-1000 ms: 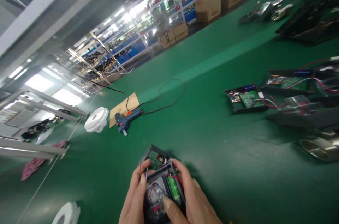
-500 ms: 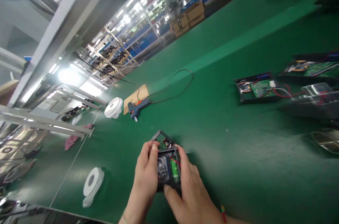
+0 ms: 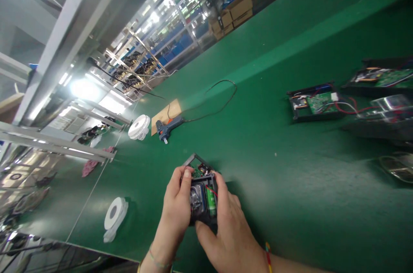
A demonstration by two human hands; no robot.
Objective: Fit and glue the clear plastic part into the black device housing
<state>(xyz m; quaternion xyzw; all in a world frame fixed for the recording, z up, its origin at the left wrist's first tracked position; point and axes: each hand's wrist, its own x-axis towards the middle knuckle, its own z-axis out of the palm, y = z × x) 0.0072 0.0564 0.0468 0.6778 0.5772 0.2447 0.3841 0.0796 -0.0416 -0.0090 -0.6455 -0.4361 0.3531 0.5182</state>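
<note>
Both my hands grip a small black open housing point(image 3: 202, 197) just above the green table point(image 3: 290, 187). Inside it I see a green cylindrical cell, a clear part, red wires and a green circuit board at its far end. My left hand point(image 3: 176, 210) wraps the housing's left side with the thumb pressed on its top edge. My right hand point(image 3: 230, 230) clasps the right side and the near end, fingers curled around it.
A blue glue gun point(image 3: 167, 127) with a black cord lies on a cardboard piece beyond my hands. White tape rolls sit at the left point(image 3: 139, 127) and near left point(image 3: 114, 217). Open black housings with boards and wires point(image 3: 314, 103) lie at the right. Shelving with boxes stands beyond.
The view has swung left and tilted, so the housing and my hands sit higher in the picture. My grip on the housing is the same; the table items have not moved.
</note>
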